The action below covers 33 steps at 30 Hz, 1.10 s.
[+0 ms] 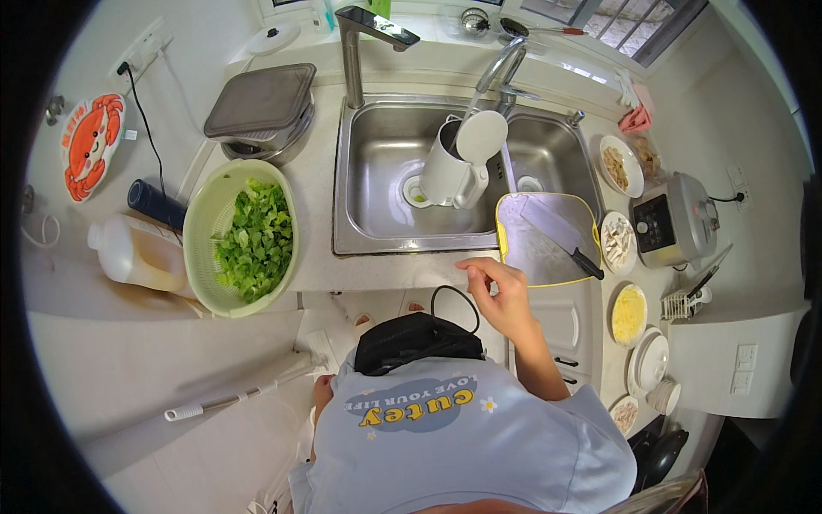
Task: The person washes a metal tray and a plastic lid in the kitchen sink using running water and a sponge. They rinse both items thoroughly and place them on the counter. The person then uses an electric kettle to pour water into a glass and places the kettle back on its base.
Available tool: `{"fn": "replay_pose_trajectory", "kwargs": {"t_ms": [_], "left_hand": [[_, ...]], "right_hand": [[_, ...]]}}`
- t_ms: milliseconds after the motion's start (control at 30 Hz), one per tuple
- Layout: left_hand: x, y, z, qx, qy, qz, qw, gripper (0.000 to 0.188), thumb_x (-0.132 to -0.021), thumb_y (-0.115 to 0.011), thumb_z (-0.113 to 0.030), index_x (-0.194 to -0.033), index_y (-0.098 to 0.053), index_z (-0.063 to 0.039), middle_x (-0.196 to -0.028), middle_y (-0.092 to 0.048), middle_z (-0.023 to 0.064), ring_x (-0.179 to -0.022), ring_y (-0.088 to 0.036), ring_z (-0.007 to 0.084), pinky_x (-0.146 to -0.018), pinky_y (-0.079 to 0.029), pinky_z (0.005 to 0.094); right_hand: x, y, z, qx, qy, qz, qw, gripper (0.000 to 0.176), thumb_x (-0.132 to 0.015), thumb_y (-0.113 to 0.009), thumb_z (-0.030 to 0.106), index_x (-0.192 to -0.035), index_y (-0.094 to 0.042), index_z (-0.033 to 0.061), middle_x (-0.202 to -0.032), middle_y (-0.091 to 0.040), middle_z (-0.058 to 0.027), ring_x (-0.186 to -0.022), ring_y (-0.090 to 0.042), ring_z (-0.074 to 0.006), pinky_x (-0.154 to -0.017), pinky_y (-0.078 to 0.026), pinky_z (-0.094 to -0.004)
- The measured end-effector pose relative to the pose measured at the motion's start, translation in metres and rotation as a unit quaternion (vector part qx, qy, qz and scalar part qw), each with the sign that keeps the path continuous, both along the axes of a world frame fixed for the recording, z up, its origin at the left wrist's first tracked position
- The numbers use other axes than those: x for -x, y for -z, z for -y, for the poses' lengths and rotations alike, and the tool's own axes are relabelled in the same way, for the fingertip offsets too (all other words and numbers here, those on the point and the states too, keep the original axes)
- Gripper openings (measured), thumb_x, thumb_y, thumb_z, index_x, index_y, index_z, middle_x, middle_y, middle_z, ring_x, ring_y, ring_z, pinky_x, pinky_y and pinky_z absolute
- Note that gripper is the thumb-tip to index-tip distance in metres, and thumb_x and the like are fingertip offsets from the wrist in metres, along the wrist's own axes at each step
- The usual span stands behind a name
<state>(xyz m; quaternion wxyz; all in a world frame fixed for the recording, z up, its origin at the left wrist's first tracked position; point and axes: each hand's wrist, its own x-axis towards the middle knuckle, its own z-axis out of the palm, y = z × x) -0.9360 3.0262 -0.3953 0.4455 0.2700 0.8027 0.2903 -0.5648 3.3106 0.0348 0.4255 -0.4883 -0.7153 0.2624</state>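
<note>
My right hand (pixel 498 289) hovers by the counter's front edge, fingers loosely bent, with nothing visible in it. Just beyond lies a yellow-rimmed cutting board (pixel 539 225), overlapping the sink's front rim, with a black-handled kitchen knife (pixel 559 231) on it. A white electric kettle (pixel 440 170) stands tilted in the larger basin of the steel sink (pixel 379 193), its lid (pixel 481 136) raised. Water runs from the curved faucet (pixel 501 61) into the kettle. My left hand (pixel 323 387) hangs beside my body, mostly hidden by it.
Chopped greens fill a green colander (pixel 241 166) on the left, near a plastic jug (pixel 138 254) and lidded containers (pixel 260 103). Along the right counter stand plates of food (pixel 628 315) and an electric cooker (pixel 674 221). A long-handled tool (pixel 225 403) leans lower left.
</note>
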Motion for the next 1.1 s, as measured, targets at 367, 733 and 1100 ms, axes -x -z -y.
{"fn": "replay_pose_trajectory", "kwargs": {"t_ms": [367, 733, 1100], "left_hand": [[0.005, 0.016, 0.007, 0.006, 0.046, -0.028, 0.999, 0.027, -0.081, -0.065, -0.022, -0.091, -0.065, 0.003, -0.082, -0.068, 0.0143, -0.074, -0.063, 0.0205, -0.068, -0.05, 0.0326], [0.019, 0.013, -0.044, 0.038, 0.148, -0.009, 0.988, 0.024, -0.083, -0.062, -0.021, -0.088, -0.065, 0.003, -0.08, -0.067, 0.0135, -0.072, -0.063, 0.0197, -0.065, -0.049, 0.0326], [0.015, 0.002, -0.141, 0.071, 0.284, 0.006, 0.956, 0.023, -0.084, -0.061, -0.021, -0.087, -0.064, 0.002, -0.079, -0.067, 0.0128, -0.07, -0.062, 0.0195, -0.063, -0.049, 0.0326]], "right_hand": [[0.006, -0.002, 0.0, -0.006, -0.012, 0.004, 1.0, 0.009, -0.087, -0.059, 0.005, -0.09, -0.066, 0.0009, -0.056, -0.053, -0.0057, -0.043, -0.045, -0.0111, -0.043, -0.036, -0.025], [0.008, -0.003, 0.006, -0.059, 0.005, 0.041, 0.997, 0.008, -0.082, -0.061, 0.009, -0.086, -0.065, 0.0034, -0.063, -0.059, -0.0102, -0.054, -0.059, -0.0257, -0.05, -0.046, -0.0352], [-0.007, -0.004, 0.02, -0.065, 0.033, 0.059, 0.996, 0.008, -0.082, -0.06, 0.012, -0.081, -0.06, 0.0042, -0.064, -0.059, -0.0084, -0.056, -0.059, -0.0274, -0.051, -0.046, -0.038]]}}
